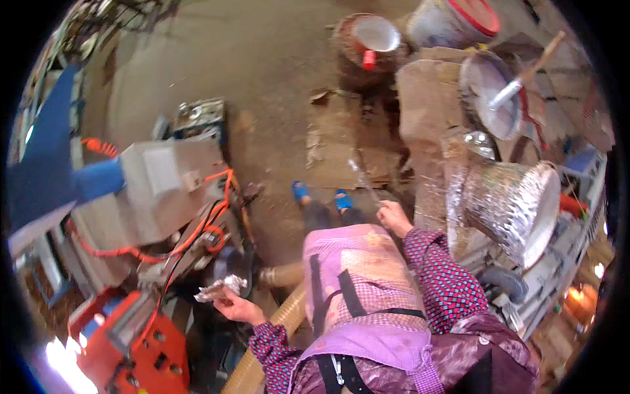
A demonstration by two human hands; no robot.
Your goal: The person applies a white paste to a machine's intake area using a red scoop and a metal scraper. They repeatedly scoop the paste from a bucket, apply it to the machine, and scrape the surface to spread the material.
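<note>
My left hand (239, 308) is closed on a crumpled silvery piece (220, 287), held out to the left beside the machinery; its exact kind I cannot make out. My right hand (395, 218) grips a thin, rod-like metal tool (365, 178) with a pale tip, pointing away from me above the floor. Its working end is blurred. A pink checked apron (357, 253) covers my lap between the two hands. To the right of my right hand lies a large tub (508, 207) on its side, its outside crusted silvery white.
A red-and-white mug (375, 34) stands on a round stump-like stand at the back. Cardboard (331, 134) lies on the floor. A round pan with a wooden-handled brush (505, 95) sits at far right. Orange hoses (131, 251) and an orange-red machine (141, 351) are at left.
</note>
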